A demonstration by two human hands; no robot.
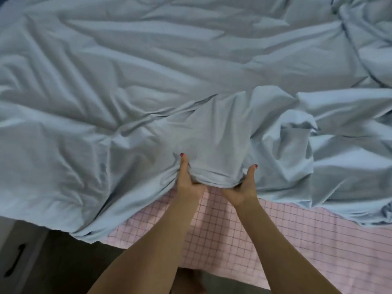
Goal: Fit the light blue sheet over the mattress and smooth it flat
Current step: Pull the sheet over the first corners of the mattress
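one light blue sheet (148, 81); one pink checked cover (297, 240); two hands (214, 185)

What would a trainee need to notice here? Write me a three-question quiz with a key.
1. True or false: the light blue sheet already lies smooth and flat.
2. Which hand grips the sheet's near edge? A) left hand only B) right hand only C) both
3. Fill in: the near strip of bed not yet covered shows a pink ____ cover.

Key: 1 false, it is heavily wrinkled. 2 C, thumbs on top, fingers curled under the bunched edge. 3 checked.
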